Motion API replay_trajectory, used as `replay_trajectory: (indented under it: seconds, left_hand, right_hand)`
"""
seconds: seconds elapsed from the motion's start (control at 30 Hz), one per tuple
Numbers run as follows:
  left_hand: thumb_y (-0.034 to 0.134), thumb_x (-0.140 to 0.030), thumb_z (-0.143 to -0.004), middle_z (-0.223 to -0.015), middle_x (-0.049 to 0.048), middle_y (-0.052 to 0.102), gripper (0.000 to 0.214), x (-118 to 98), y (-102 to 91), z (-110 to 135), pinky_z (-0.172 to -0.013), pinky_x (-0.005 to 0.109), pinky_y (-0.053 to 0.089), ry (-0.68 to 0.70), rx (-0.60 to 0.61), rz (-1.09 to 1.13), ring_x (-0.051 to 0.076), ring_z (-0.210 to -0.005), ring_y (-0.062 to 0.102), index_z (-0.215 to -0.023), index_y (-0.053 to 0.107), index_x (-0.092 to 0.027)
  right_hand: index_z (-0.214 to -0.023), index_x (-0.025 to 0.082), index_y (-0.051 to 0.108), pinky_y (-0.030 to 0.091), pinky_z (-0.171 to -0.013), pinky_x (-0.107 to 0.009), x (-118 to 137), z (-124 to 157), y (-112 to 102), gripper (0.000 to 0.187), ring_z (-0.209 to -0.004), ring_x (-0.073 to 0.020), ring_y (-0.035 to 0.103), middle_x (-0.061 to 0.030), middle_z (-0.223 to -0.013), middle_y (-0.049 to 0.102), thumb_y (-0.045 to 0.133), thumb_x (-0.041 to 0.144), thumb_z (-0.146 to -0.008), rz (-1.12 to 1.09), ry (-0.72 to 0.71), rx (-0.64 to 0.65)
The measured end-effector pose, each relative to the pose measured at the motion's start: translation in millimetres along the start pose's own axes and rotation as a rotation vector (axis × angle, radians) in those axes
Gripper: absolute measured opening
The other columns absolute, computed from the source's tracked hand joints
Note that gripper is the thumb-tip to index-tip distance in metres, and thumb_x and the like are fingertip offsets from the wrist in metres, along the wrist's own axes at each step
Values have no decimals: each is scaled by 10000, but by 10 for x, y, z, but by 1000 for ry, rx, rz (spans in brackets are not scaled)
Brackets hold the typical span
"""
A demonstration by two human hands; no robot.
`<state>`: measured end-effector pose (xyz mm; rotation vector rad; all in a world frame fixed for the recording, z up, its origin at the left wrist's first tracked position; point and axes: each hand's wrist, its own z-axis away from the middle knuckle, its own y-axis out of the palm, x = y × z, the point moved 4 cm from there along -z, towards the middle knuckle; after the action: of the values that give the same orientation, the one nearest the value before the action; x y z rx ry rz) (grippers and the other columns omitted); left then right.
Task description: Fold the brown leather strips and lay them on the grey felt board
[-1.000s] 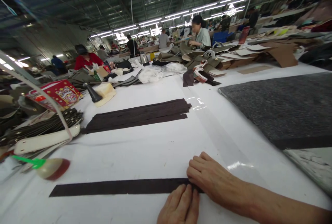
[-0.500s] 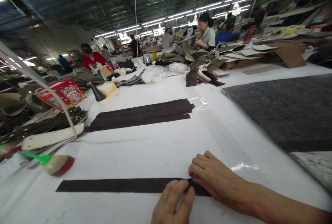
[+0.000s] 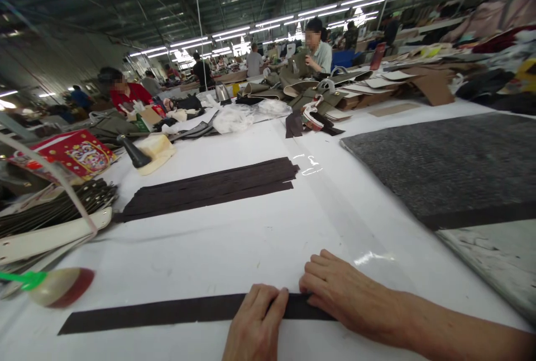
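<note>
A long dark brown strip (image 3: 167, 313) of fabric or thin leather lies flat across the white table near me. My left hand (image 3: 255, 319) is closed over the strip's middle, thumb and fingers pressed together at its far edge. To the right, my right hand (image 3: 335, 288) has curled fingers gripping the strip near its right end. That end is hidden under the hand. Farther back, a stack of similar dark strips (image 3: 213, 188) lies on the table.
On the left stand a glue bottle (image 3: 62, 287) with a green nozzle, a bundle of straps (image 3: 62, 207) and a red box (image 3: 62, 152). A black-handled tool (image 3: 134, 150) rests on a cream block. A grey textured mat (image 3: 452, 165) lies at right. Co-workers are beyond piled bag parts (image 3: 318, 90).
My left hand has shifted left along the strip and now lies flatter over it. The right hand stays at the right end. The camera view has turned slightly right.
</note>
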<state>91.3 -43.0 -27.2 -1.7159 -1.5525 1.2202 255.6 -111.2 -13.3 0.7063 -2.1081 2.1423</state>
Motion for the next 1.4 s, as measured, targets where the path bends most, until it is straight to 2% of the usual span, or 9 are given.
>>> replay_trajectory:
  seconds: [0.17, 0.37, 0.53, 0.73, 0.83, 1.1, 1.23, 1.4]
  left_hand:
    - [349, -15, -884, -898, 99, 619, 391, -6, -19, -1, -674, 290, 564, 52, -6, -50, 180, -770, 577, -1233, 513, -83]
    - [350, -25, -912, -949, 110, 625, 377, -14, 21, 49, -744, 279, 561, 103, 21, -208, 175, -815, 589, -1256, 503, -27]
    - [316, -61, -949, -999, 101, 628, 381, -37, 27, 77, -792, 265, 544, 113, 25, -306, 169, -885, 600, -1265, 527, -81]
    - [343, -117, -967, -1089, 94, 623, 354, -52, 9, 68, -815, 301, 521, 177, -21, -446, 193, -948, 605, -1232, 576, -142]
    - [342, -150, -975, -1069, 89, 630, 346, -56, 28, 70, -832, 295, 509, 217, -11, -459, 194, -966, 606, -1221, 584, -127]
    - [322, -126, -973, -1053, 109, 631, 366, -86, 79, 66, -847, 267, 517, 187, 55, -444, 185, -966, 607, -1267, 535, -79]
    - [313, -103, -969, -1048, 100, 632, 370, -90, 84, 70, -857, 257, 515, 218, 32, -454, 175, -963, 606, -1252, 551, -94]
    - [330, -172, -993, -1048, 88, 632, 346, -90, 85, 83, -870, 240, 501, 227, -14, -472, 166, -970, 603, -1244, 564, -130]
  right_hand:
    - [-839, 172, 504, 329, -761, -318, -6, 56, -40, 151, -789, -181, 453, -14, -861, 535, 479, 46, -918, 49, -79, 14]
    - [-931, 148, 532, 322, -742, -320, 16, 195, -35, 151, -760, -187, 413, -35, -867, 514, 418, 49, -941, 99, -152, -30]
    - [-1002, 129, 540, 317, -771, -343, 28, 255, -9, 166, -759, -195, 399, -52, -874, 505, 400, 63, -940, 140, -168, -49]
    - [-1052, 105, 547, 327, -756, -352, 55, 271, -55, 207, -753, -197, 405, -66, -863, 510, 374, 71, -944, 162, -195, -73]
    - [-1068, 99, 548, 331, -754, -360, 70, 270, -79, 231, -759, -200, 411, -75, -861, 513, 356, 72, -942, 171, -206, -81]
    - [-1050, 102, 552, 335, -751, -361, 58, 323, -91, 226, -762, -202, 425, -77, -853, 512, 360, 67, -937, 166, -182, -95]
    - [-1083, 93, 555, 342, -754, -372, 57, 345, -107, 266, -757, -203, 426, -83, -843, 517, 328, 71, -945, 169, -211, -104]
    - [-1079, 86, 560, 346, -751, -377, 71, 335, -120, 281, -747, -203, 421, -87, -844, 521, 314, 70, -945, 192, -222, -118]
